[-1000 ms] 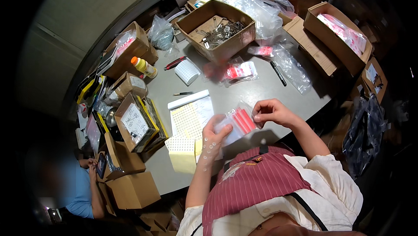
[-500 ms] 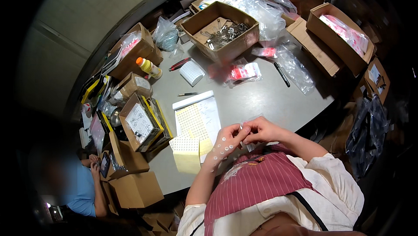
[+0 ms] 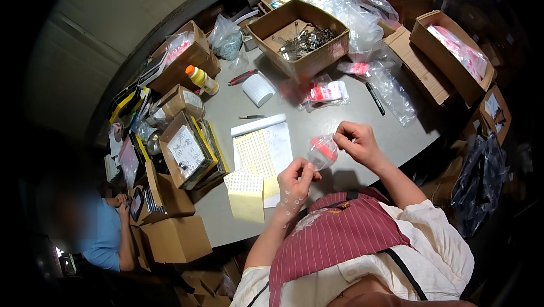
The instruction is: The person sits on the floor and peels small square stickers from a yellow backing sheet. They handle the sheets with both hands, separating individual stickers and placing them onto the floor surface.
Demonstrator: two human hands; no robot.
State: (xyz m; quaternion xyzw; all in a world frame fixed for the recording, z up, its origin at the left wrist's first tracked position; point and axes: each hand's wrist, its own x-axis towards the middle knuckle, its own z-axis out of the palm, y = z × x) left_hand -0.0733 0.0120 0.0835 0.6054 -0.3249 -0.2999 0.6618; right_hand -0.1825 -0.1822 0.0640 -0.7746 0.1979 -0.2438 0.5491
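Observation:
A small clear plastic bag [image 3: 319, 158] with a red band is stretched between my two hands above the table. My left hand [image 3: 296, 182] pinches its near left end, and several small round stickers dot the back of that hand and wrist. The bag's upper right edge is gripped by the fingertips of my right hand [image 3: 358, 141]. Left of my left hand lie a yellow sheet of round stickers [image 3: 255, 151] and a second, partly peeled sticker sheet [image 3: 245, 183], both over a white notepad [image 3: 279, 140].
An open cardboard box of metal clips [image 3: 272, 43] stands at the back. Red-and-white packets [image 3: 328, 93], a black marker [image 3: 375, 98], a paper roll [image 3: 259, 90] and a yellow bottle [image 3: 202, 80] lie or stand on the table. Cartons [image 3: 184, 148] line the left, where a person in blue [image 3: 105, 239] sits.
My hands have moved apart, the right one up and away from my body. The clear bag, mostly hidden between my fingers before, is now spread out. The view has shifted slightly.

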